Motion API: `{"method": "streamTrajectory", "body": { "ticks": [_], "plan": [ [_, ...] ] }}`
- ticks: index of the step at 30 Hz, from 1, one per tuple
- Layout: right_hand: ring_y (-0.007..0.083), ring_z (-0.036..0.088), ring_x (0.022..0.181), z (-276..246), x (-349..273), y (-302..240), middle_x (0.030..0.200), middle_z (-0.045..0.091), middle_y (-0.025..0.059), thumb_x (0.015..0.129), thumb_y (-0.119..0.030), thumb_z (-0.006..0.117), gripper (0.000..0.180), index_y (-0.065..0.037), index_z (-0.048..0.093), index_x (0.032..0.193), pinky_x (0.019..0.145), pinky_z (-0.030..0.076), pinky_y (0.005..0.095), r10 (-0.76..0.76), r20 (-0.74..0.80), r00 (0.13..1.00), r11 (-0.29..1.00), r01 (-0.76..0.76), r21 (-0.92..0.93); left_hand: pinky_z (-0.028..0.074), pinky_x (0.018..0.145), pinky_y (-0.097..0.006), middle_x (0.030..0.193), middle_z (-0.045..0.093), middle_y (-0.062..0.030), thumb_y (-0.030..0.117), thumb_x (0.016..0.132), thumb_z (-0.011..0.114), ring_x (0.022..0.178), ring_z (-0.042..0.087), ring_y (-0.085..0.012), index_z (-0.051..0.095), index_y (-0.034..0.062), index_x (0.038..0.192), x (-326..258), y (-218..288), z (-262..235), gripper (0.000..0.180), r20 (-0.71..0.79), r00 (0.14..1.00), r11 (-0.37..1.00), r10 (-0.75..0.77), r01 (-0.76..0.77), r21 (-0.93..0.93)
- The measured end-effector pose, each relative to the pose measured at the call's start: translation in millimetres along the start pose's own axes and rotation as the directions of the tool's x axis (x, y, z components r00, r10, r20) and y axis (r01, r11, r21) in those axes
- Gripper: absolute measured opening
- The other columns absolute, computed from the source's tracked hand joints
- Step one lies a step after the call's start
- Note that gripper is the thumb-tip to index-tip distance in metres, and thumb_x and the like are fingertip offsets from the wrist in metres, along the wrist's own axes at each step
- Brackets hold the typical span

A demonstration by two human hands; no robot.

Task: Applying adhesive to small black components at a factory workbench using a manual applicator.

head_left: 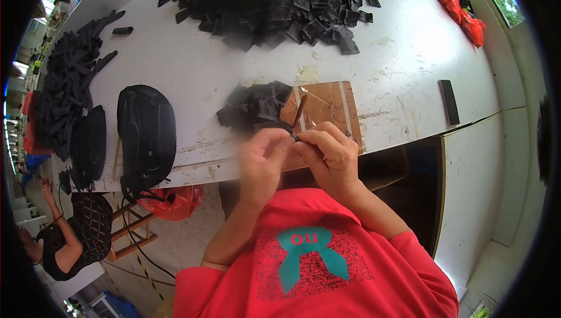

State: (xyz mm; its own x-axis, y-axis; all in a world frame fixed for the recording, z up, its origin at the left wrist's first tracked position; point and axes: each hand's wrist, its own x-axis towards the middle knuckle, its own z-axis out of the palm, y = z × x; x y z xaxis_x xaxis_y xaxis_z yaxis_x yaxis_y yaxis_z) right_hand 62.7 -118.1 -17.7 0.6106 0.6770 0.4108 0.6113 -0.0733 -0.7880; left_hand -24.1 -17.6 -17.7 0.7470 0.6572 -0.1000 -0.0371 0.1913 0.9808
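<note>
My left hand (265,160) and my right hand (332,155) meet at the table's near edge, fingertips pinched together. Between them is a small dark piece (293,137), mostly covered by the fingers; its kind is unclear. Just beyond, a brown board (333,105) with clear tape strips lies on the table, a thin brown stick-like thing (300,109) over it. Left of the board, partly overlapping it, sits a small heap of flat black pieces (254,106). A far larger pile of similar black pieces (274,8) spreads across the table's far side.
To the left stand a black mesh-like bundle (146,134) and a heap of black strips (67,78). A dark bar (449,102) lies at right. Red bags (459,14) rest far right. A red plastic bag (175,202) hangs below the edge. Another person (64,242) is at lower left.
</note>
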Motion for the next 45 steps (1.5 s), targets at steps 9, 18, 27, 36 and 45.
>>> {"method": "streamTrajectory", "body": {
  "ticks": [9, 18, 27, 36, 45],
  "plan": [
    [0.0249, 0.054, 0.066, 16, -7, 28, 0.073, 0.052, 0.0095, 0.068, 0.0, 0.058, 0.015, -0.003, 0.056, 0.082, 0.052, 0.045, 0.0333, -0.043, 0.015, 0.999, 0.865, 0.045, -0.499, 0.037, 0.041, -0.018, 0.074, 0.061, -0.0072, 0.001, 0.08, 0.055, 0.048, 0.049, -0.0039, 0.055, -0.0009, 0.089, 12, 2, 10, 0.009, -0.209, 0.977, 0.994, -0.05, 0.028, -0.106],
    [0.0248, 0.056, 0.061, 5, -5, 5, 0.072, 0.054, 0.0102, 0.066, 0.003, 0.062, 0.016, -0.001, 0.057, 0.081, 0.051, 0.045, 0.0323, -0.025, -0.149, 0.988, 0.991, 0.005, -0.133, 0.046, 0.059, -0.021, 0.076, 0.06, -0.0043, 0.006, 0.08, 0.06, 0.066, 0.055, -0.0069, 0.058, -0.0028, 0.086, 0, -7, 8, 0.011, 0.046, 0.992, 0.991, -0.114, 0.117, -0.06],
    [0.0263, 0.053, 0.069, 9, -14, 40, 0.075, 0.052, 0.0096, 0.069, -0.002, 0.057, 0.014, -0.003, 0.055, 0.083, 0.055, 0.045, 0.0323, -0.054, -0.122, 0.991, 0.874, -0.012, -0.485, 0.039, 0.044, -0.016, 0.074, 0.061, -0.0102, -0.001, 0.079, 0.055, 0.047, 0.048, -0.0065, 0.054, -0.0019, 0.087, 11, 6, 4, 0.008, -0.034, 0.994, 0.96, -0.102, 0.09, -0.264],
    [0.0245, 0.056, 0.06, 4, -7, -1, 0.074, 0.055, 0.0104, 0.069, 0.004, 0.062, 0.016, -0.003, 0.059, 0.083, 0.051, 0.045, 0.0309, 0.045, -0.186, 0.982, 0.995, -0.061, -0.081, 0.046, 0.06, -0.02, 0.076, 0.06, -0.0037, 0.006, 0.08, 0.06, 0.067, 0.055, -0.0067, 0.058, -0.0012, 0.087, 1, -12, 9, 0.01, 0.053, 0.994, 0.991, -0.097, 0.101, -0.085],
    [0.0225, 0.052, 0.064, 16, -4, 23, 0.075, 0.051, 0.0096, 0.064, 0.002, 0.06, 0.017, -0.003, 0.056, 0.08, 0.054, 0.044, 0.0306, -0.124, -0.128, 0.984, 0.886, 0.051, -0.462, 0.034, 0.04, -0.016, 0.07, 0.056, -0.0027, -0.004, 0.078, 0.056, 0.044, 0.041, -0.0013, 0.053, 0.0001, 0.086, 5, -15, 19, 0.01, -0.172, 0.98, 0.991, -0.105, 0.087, -0.106]
  ]
}}
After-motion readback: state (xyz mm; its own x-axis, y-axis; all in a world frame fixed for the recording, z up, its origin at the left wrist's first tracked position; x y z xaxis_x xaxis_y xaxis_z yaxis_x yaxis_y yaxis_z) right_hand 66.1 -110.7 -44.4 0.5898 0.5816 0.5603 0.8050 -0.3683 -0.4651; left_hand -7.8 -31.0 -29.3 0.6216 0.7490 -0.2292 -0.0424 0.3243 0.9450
